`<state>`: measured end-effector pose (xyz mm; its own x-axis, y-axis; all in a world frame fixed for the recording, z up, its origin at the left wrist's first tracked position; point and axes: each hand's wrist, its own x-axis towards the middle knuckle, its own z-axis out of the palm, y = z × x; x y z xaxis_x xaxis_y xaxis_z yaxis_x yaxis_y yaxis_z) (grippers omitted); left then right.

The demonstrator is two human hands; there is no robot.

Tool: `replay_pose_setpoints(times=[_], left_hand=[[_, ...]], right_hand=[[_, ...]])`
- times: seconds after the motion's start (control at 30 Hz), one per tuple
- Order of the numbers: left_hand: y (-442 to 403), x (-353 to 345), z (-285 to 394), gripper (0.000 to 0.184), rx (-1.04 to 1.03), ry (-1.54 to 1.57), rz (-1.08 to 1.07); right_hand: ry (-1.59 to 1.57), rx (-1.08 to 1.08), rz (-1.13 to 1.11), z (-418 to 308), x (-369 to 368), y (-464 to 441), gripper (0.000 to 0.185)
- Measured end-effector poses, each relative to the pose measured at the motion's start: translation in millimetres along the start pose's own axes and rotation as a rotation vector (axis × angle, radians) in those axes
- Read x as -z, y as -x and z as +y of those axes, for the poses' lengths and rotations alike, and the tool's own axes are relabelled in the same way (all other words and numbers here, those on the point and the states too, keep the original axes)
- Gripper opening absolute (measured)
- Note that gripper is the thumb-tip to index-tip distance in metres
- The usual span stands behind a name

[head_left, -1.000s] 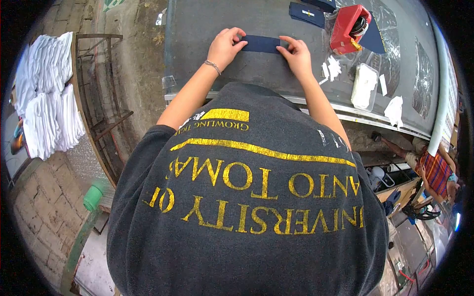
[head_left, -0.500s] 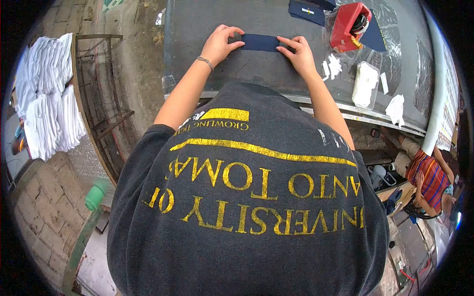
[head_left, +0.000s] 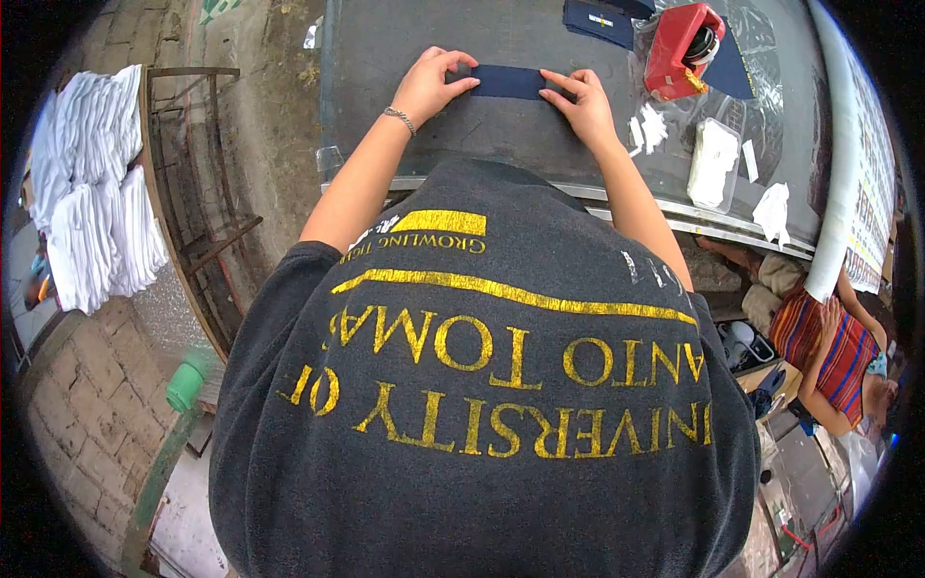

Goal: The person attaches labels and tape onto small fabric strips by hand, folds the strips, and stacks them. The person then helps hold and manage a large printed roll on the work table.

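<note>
A small dark blue cloth strip (head_left: 507, 82) lies flat on the dark grey tabletop (head_left: 491, 135). My left hand (head_left: 431, 87) pinches its left end between thumb and fingers, a chain bracelet at the wrist. At the other end, my right hand (head_left: 584, 104) holds the strip's right edge in the same way. Beyond and to the right sits a stack of dark blue pieces (head_left: 599, 23), the top one bearing a small white label.
A red tape dispenser (head_left: 674, 58), small white pieces (head_left: 651, 127) and a clear tray of white material (head_left: 713, 166) stand at the right. White garments (head_left: 96, 183) are stacked far left. A person in striped cloth (head_left: 827, 352) is beyond the table's right edge.
Both hands have shifted very slightly with the strip, my left hand a little leftward, and still hold its ends. The person at the right has moved closer to the table.
</note>
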<state>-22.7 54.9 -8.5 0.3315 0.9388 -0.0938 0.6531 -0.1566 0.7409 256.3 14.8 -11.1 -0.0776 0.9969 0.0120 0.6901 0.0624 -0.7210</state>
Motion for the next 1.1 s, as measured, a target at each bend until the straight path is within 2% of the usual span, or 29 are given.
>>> replay_pose_setpoints(times=[0.3, 0.4, 0.47, 0.5, 0.53, 0.6, 0.67, 0.8, 1.0, 1.1], left_hand=[[1.3, 1.7, 4.9, 0.034, 0.027, -0.035, -0.025], [0.7, 0.2, 1.9, 0.035, -0.069, -0.035, 0.024], [0.0, 0.7, 2.8, 0.036, -0.063, -0.037, 0.013], [0.1, 1.6, 3.7, 0.036, -0.043, -0.047, 0.005], [-0.2, 1.8, 3.5, 0.036, -0.060, -0.037, -0.002], [-1.6, 1.3, 0.2, 0.037, -0.055, -0.037, -0.013], [-3.4, -0.9, -2.1, 0.039, -0.094, -0.015, -0.002], [-2.6, -0.8, 11.8, 0.042, 0.003, 0.087, 0.023], [7.3, -9.7, 37.8, 0.040, -0.024, 0.174, -0.012], [12.4, -15.0, 44.6, 0.037, -0.046, 0.232, -0.125]], right_hand=[[0.004, 0.003, 0.000, -1.4, -1.3, 0.7, 0.037], [0.048, 0.027, 0.025, -1.9, 2.4, 3.5, 0.037], [-0.174, -0.117, 0.077, -2.5, 12.7, 9.8, 0.035], [-0.124, -0.102, 0.183, -1.0, 21.4, 17.2, 0.030], [-0.110, -0.109, 0.197, 6.6, 31.0, 26.5, 0.030], [-0.074, -0.279, 0.296, 31.4, 52.9, 50.9, 0.025], [-0.123, -0.367, 0.312, 62.5, 68.5, 82.3, 0.025], [-0.234, -0.533, 0.318, 73.9, 77.4, 115.2, 0.030], [-0.200, -0.488, 0.330, 94.5, 65.6, 114.0, 0.032], [-0.034, -0.399, 0.331, 107.1, 62.8, 112.5, 0.029]])
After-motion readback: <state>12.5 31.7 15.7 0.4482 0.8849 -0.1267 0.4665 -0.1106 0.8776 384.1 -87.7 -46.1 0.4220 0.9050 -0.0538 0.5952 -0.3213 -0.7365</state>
